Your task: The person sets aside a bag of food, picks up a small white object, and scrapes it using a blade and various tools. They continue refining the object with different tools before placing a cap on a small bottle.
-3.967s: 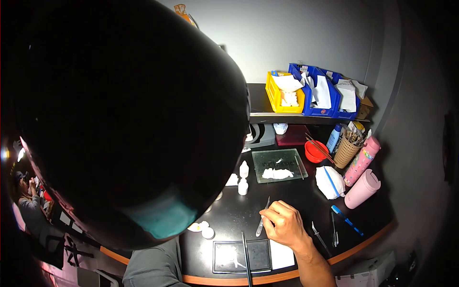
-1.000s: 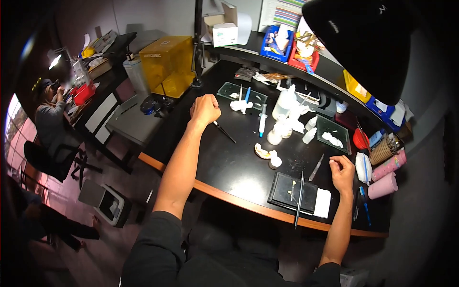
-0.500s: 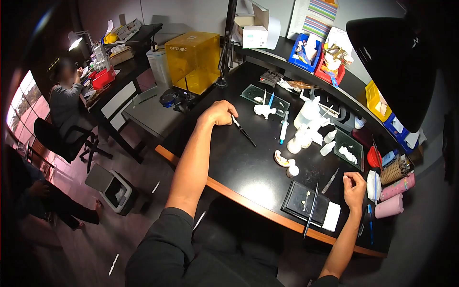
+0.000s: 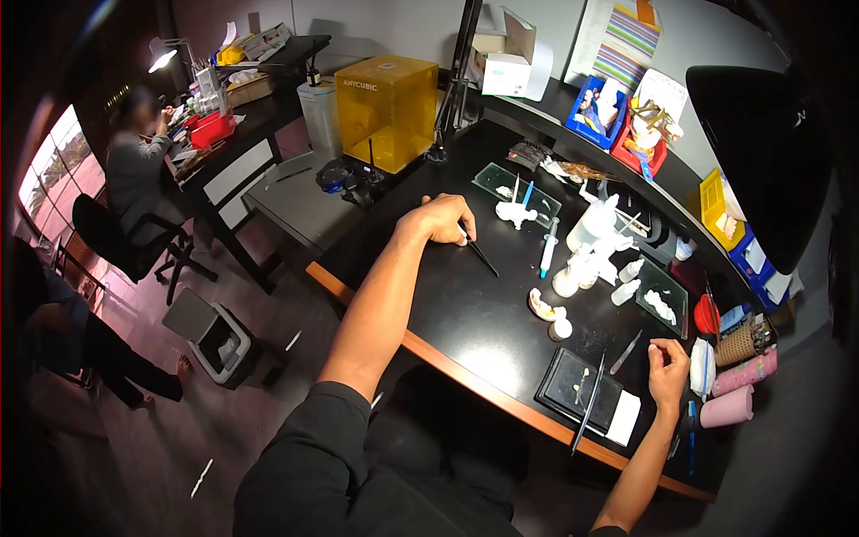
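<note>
At upper centre, your curled left hand (image 4: 440,219) seemingly handles a black tool (image 4: 483,258), grip unclear; lifting calls for a firm pinch. Your right hand (image 4: 667,370) curls lower right, contents unclear.

Black shirt (image 4: 403,492), short sleeves (image 4: 313,438); trousers (image 4: 443,416) seemingly dark.

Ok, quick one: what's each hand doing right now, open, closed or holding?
Left hand: fingers bent at one end of a slender dark tool; firm grip cannot be told.
Right hand: fingers curled; whether anything is pinched cannot be told.
</note>
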Tool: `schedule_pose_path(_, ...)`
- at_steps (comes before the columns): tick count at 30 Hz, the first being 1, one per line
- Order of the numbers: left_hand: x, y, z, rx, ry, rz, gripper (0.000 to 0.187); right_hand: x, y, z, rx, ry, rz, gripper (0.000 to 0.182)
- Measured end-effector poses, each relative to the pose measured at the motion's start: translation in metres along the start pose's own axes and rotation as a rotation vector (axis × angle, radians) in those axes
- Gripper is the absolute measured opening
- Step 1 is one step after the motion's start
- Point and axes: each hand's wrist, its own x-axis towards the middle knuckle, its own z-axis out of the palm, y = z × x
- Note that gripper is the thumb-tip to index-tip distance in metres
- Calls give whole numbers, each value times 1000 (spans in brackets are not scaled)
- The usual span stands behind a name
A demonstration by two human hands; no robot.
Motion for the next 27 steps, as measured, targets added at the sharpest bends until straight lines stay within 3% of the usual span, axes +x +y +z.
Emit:
schedule_pose_path(8, 7, -6, 0, -270, 121, 194, 24, 0, -2, -1, -8, 6, 0, 7)
schedule_pose_path(19, 21, -11, 1, -1020, 242, 429, 13, -1, 0, -2, 19, 4, 9, 8)
schedule_pose_path(22, 27, -5, 6, -1391, 209, 438, 16, 0, -2, -2, 12, 7, 3, 8)
schedule_pose_path(27, 25, 2, 5, -1498, 173, 404, 35, 0, -2, -1, 0, 11, -21, 8)
